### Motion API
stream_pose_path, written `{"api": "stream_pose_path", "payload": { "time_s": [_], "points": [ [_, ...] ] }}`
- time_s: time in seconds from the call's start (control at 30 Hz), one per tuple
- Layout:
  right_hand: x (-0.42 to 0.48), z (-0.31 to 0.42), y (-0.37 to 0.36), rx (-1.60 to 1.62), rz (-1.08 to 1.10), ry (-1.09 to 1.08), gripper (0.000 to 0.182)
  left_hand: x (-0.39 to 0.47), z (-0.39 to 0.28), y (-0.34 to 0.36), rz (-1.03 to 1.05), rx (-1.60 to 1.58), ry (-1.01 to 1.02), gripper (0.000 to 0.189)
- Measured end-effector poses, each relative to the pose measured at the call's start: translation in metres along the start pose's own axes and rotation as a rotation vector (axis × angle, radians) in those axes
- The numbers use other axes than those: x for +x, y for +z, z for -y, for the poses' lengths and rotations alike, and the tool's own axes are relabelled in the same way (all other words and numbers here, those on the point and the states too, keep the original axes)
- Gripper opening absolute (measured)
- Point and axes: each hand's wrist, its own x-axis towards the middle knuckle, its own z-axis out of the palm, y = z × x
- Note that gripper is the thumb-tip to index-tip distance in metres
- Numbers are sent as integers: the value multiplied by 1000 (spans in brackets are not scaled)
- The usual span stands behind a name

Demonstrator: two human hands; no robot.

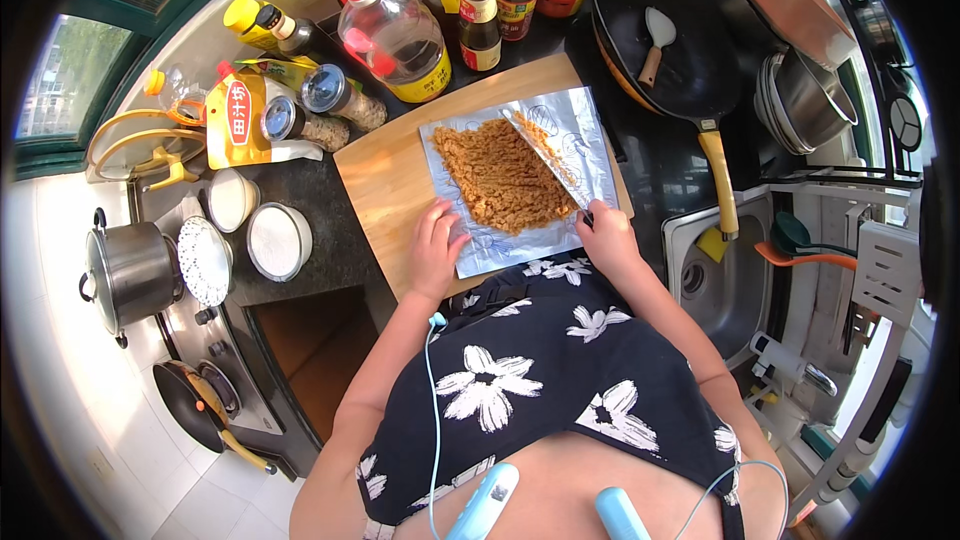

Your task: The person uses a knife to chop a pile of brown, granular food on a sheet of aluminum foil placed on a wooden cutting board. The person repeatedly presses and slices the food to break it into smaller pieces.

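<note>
A flat, roughly square layer of brown minced filling (506, 176), which looks like seasoned ground meat, lies on a sheet of printed foil (592, 135). Under the foil is a wooden cutting board (375, 172). My right hand (609, 232) grips the dark handle of a knife (546, 157). Its long blade slants along the right side of the mince, and crumbs lie beyond it on the foil. My left hand (437, 247) rests at the foil's lower left edge, thumb and fingers apart, touching the sheet beside the mince.
Sauce bottles and a large oil jug (394, 37) stand behind the board. Seasoning jars (341, 94) and bowls of white powder (279, 240) are at left. A wok (664, 45) holding a spatula (658, 34) sits at right, its handle reaching over the sink (720, 292).
</note>
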Motion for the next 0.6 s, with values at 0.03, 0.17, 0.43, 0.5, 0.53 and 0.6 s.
{"api": "stream_pose_path", "payload": {
  "time_s": [0.03, 0.17, 0.43, 0.5, 0.53, 0.6],
  "points": [
    [-1, 1, -1, -21, 10, -20, 26, 0, 0, 1, -8, -10, -3, 36],
    [-1, -4, -8, -102, 26, -120, 23, -3, 0, 4, -49, -44, -57, 35],
    [59, -9, -45, -12, -5, 14, 26, -10, -1, 10, -80, 60, -52, 35],
    [80, -12, -49, -7, 80, 24, 27, -9, -4, 9, -88, 63, -57, 34],
    [84, -11, -51, -48, 102, -1, 27, -10, -5, 9, -93, 65, -61, 34],
    [89, -8, -55, -131, 145, -51, 27, -11, -5, 10, -105, 73, -73, 33]
  ]
}}
